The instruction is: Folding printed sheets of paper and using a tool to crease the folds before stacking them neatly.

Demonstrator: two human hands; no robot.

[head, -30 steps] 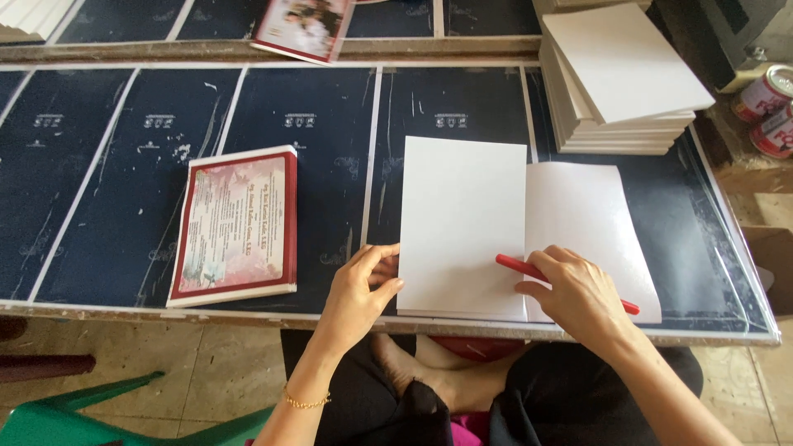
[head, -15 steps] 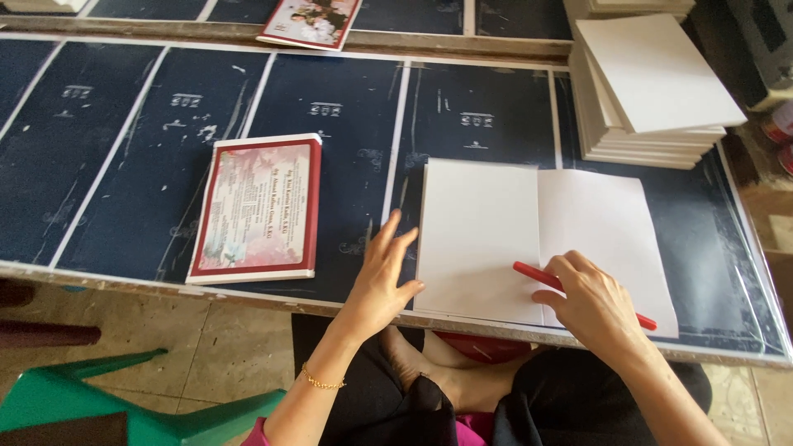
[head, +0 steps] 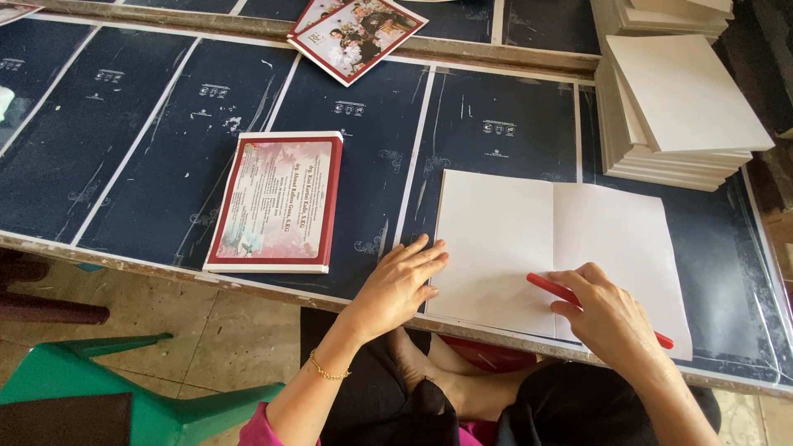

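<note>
Nearby, right hand (head: 611, 318) grips red stick (head: 552, 289) on white sheets (head: 504, 239); left hand (head: 401, 285) flat, red-bordered stack (head: 277, 202) aside.

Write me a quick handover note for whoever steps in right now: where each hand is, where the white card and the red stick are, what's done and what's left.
Left hand: flat, palm down, fingers on the left edge of the open white folded card, holding nothing.
Right hand: gripping a red stick tool, its tip pressed near the card's centre fold.
The card lies open at the near edge of the dark blue table.
Done: one red-bordered printed stack sits to the left.
Left: a pile of blank white cards waits at the far right.
</note>
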